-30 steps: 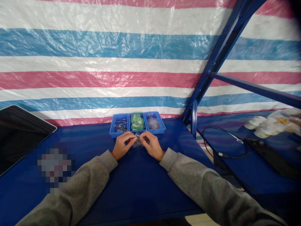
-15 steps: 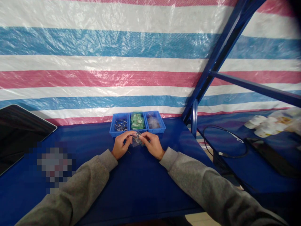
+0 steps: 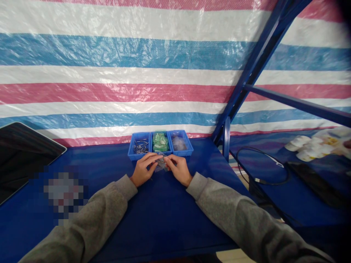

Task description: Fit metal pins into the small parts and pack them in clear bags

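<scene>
Both arms in grey knit sleeves reach fwd over the blue cloth-covered table (image 3: 164, 219), forearms angled inward so the hands meet near the table's far edge; left hand (image 3: 143, 169) lies palm-down, wrist low on the cloth, fingers (image 3: 153, 157) stretched toward centre; right hand (image 3: 178, 169) mirrors it, knuckles up, thumb & index pointing inward.

Grip: fingertips of both hands are pinched together on a small clear plastic bag (image 3: 161, 165), left at its left edge, right at its right edge; bag sits betw. the two hands, just above the cloth, just in front of the trays; contents too small & blurred to tell.

Directly behind the hands, a row of three small blue plastic trays, touching side by side against the striped tarp wall (image 3: 109, 73); left tray (image 3: 132, 146) holds thin dark metal pins; middle tray (image 3: 152, 146) holds green packets; right tray (image 3: 188, 146) holds clear plastic bags.

Far left: dark flat tablet screen (image 3: 22, 153) on the table, w/ a pixelated patch beside it; right: blue metal frame post (image 3: 246, 80) slants up; beyond it, a 2nd blue surface w/ a looped black cable (image 3: 246, 175) & white round rolls (image 3: 301, 144), well apart from the hands.
</scene>
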